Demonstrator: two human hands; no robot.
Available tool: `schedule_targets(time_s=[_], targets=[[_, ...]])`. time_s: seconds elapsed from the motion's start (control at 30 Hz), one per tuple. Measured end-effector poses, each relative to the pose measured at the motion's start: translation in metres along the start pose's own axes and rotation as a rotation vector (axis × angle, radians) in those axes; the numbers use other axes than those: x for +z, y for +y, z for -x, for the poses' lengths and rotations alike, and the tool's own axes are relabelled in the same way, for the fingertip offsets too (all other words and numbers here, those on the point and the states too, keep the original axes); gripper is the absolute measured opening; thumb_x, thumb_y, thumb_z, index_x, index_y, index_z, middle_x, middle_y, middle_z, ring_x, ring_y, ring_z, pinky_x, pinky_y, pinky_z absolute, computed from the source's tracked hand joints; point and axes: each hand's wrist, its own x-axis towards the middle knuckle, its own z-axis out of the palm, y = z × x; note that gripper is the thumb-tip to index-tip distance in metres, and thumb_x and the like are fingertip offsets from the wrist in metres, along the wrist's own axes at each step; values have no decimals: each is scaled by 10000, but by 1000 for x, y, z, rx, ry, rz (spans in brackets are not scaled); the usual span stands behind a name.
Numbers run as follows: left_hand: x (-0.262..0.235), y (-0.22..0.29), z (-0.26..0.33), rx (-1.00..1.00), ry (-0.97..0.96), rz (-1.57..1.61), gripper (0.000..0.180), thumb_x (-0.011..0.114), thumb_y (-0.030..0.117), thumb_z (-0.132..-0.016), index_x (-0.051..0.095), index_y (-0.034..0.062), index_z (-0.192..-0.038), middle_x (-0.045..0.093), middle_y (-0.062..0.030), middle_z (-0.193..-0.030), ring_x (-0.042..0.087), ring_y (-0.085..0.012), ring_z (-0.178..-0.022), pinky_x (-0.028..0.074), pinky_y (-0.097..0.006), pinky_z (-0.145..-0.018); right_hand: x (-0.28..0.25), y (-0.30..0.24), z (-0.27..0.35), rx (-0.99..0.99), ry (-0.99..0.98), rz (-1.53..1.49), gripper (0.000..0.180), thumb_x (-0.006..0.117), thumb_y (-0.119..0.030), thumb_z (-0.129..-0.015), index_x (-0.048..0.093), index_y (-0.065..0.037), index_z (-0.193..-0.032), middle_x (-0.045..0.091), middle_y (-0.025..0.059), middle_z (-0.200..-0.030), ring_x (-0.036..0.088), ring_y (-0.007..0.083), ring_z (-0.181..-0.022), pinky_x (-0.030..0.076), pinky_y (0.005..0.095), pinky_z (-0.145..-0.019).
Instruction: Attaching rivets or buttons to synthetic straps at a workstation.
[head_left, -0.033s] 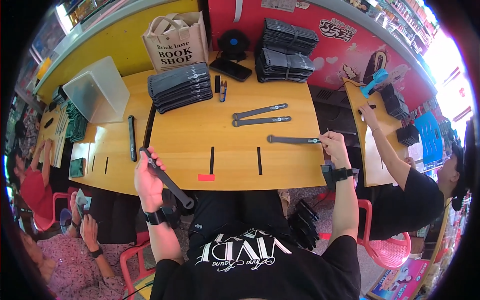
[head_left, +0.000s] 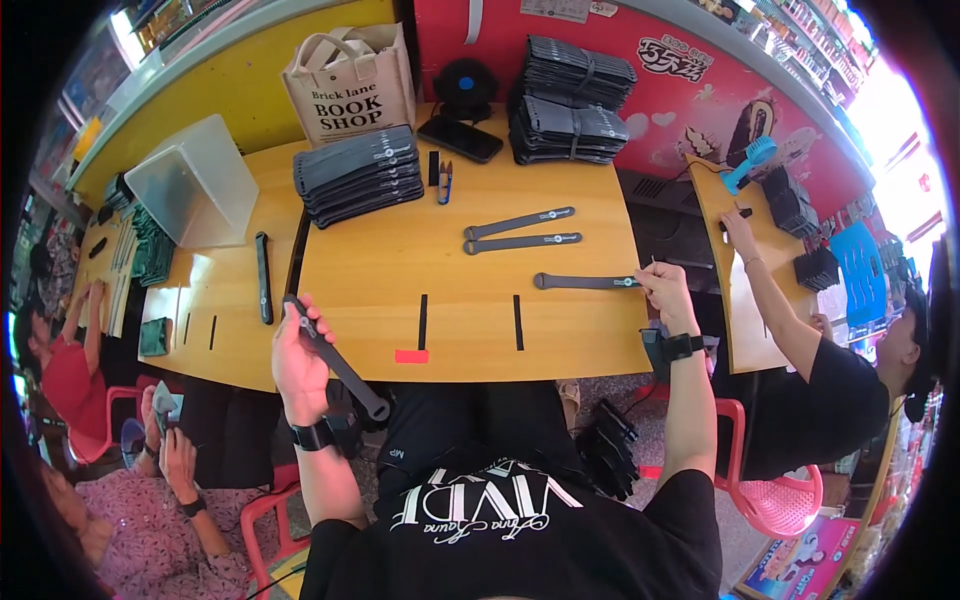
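My left hand [head_left: 300, 365], palm turned up at the near left table edge, has its fingers closed on a dark grey strap [head_left: 345, 372] with a slotted, rounded end hanging past the edge. Far to the right, my right hand [head_left: 667, 295] pinches the end of a second grey strap [head_left: 585, 282], which stretches leftward over the table. A thin sliver pokes up by those fingertips, too small to name. Two more straps lie beyond it, an upper strap [head_left: 520, 222] and a lower strap [head_left: 525, 243], meeting at their left ends.
Behind lie a strap stack [head_left: 360, 175], bundled straps [head_left: 572, 130], a phone [head_left: 460, 138], pens [head_left: 445, 183], a small fan [head_left: 465, 88] and a tote bag [head_left: 350, 85]. Black tape strips [head_left: 423, 322] and red tape [head_left: 411, 356] mark the table [head_left: 360, 265]. Co-workers sit on both sides.
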Motion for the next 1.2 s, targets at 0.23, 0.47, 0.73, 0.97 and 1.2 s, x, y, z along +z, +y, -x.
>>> schedule_targets(time_s=[0.23,0.47,0.73,0.97,1.2], targets=[[37,-24,11,-73,-12,-149,329,531,289,-988,587,-5,-1126,581,-51,-809,548,-149,-646,458,-293,-576,18,26,-19,-231,226,601,246,774,-187,-739,632,8,-787,632,141,-665,621,210,-620,462,352,-582],[60,-43,25,-158,-112,-199,338,518,269,-994,577,-26,-1147,597,-56,-797,576,-154,-617,487,-297,-553,58,-14,27,-460,335,1076,245,654,-201,-831,593,-35,-1001,667,194,-852,647,387,-751,500,455,-648],[69,-49,40,-180,-210,-261,300,516,240,-994,613,-19,-1112,606,-56,-792,583,-136,-614,474,-264,-551,142,-53,20,-801,-69,1144,321,569,-12,-778,597,-36,-1097,571,179,-1065,609,363,-906,512,436,-702],[53,-35,53,-179,-188,-349,275,543,234,-981,621,1,-1104,605,-43,-778,575,-118,-612,455,-249,-531,148,-38,15,-755,-83,1391,432,572,-35,-781,545,17,-1208,531,195,-1131,585,343,-983,553,421,-729],[96,-1,9,580,-554,-1639,185,646,147,-856,654,8,-978,652,-130,-776,627,-318,-668,471,-399,-602,104,-31,42,-814,-41,1423,399,575,-44,-774,553,9,-1169,533,178,-1157,588,320,-964,543,401,-740]])
